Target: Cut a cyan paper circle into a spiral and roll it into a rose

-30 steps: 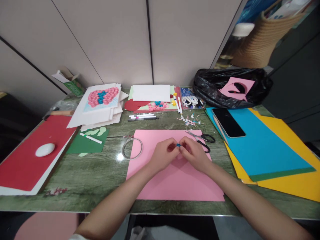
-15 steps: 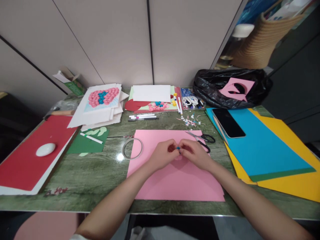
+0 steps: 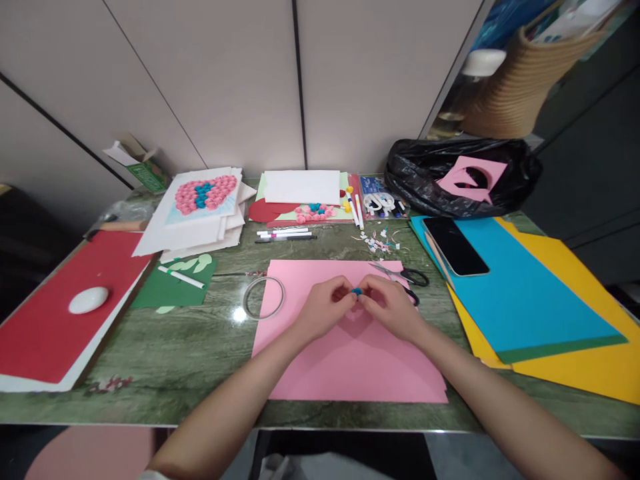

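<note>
My left hand (image 3: 325,308) and my right hand (image 3: 393,307) meet over a pink paper sheet (image 3: 350,360) on the green table (image 3: 190,347). Both pinch a small blue paper piece (image 3: 357,291) between their fingertips. Black-handled scissors (image 3: 407,277) lie just behind my right hand on the sheet's far edge. A clear tape ring (image 3: 264,297) lies left of my left hand.
A red sheet (image 3: 45,333) carries a white oval object (image 3: 89,300) at left. White boards with a pink and blue heart (image 3: 205,193) sit at the back. Markers (image 3: 285,233), blue paper (image 3: 520,287), yellow paper (image 3: 590,360), a phone (image 3: 455,245) and a black bag (image 3: 460,173) lie around.
Both hands stay together on the small blue piece, with only slight finger movement. Nothing else has moved.
</note>
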Motion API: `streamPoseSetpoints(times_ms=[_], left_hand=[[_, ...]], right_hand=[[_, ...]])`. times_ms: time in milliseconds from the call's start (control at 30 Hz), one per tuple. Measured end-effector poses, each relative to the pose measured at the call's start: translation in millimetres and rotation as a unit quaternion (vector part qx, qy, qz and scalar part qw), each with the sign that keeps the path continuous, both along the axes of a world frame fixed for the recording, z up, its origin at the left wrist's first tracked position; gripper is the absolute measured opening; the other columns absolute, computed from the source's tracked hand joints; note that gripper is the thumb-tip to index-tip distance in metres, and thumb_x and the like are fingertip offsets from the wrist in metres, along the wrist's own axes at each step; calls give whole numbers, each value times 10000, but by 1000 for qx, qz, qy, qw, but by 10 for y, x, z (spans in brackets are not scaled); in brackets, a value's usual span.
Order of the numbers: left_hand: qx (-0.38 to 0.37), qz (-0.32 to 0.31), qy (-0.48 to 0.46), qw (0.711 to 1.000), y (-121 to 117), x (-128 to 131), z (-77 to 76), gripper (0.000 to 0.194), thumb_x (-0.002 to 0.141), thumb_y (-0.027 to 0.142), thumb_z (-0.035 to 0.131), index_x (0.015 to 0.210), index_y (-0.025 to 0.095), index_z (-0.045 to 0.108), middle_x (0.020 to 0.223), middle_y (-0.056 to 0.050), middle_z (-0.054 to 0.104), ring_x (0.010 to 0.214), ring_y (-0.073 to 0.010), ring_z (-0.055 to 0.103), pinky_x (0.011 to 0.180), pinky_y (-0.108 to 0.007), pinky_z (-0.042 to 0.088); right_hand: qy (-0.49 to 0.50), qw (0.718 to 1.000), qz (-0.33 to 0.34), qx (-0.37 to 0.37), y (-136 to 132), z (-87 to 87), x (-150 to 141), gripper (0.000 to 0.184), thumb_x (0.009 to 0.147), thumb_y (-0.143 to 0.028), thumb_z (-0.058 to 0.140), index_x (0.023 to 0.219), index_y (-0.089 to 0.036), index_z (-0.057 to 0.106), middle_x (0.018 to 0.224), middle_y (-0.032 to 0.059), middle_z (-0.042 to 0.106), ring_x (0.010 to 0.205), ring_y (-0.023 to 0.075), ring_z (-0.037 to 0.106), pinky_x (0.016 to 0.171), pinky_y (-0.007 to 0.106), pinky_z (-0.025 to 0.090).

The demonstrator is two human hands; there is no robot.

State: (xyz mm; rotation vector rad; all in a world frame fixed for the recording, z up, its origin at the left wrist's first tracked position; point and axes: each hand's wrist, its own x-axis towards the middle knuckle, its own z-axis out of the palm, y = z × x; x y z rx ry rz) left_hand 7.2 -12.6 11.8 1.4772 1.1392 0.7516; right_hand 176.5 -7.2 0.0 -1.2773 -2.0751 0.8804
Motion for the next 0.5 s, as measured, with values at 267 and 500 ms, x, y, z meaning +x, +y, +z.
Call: streamPoseSetpoints(times_ms=[267, 500], left_hand=[[13, -4, 17, 1000, 7, 1, -8, 117, 777, 235, 502, 688, 167, 537, 661, 19, 569, 649, -124, 508, 626, -240, 374], [14, 9, 28, 999, -53, 51, -5, 92, 765, 221, 502, 684, 178, 516, 624, 19, 562, 617, -132, 514, 594, -242, 373]], right_hand=[[9, 1000, 16, -15, -18, 10, -12, 166, 841, -220, 451, 694, -192, 523, 667, 4, 577, 658, 154, 523, 629, 278, 349], [-2, 1000, 4, 11, -18, 46, -20, 160, 810, -228, 492, 653, -202, 485, 649, 15, 545, 676, 175, 483, 664, 309, 315]])
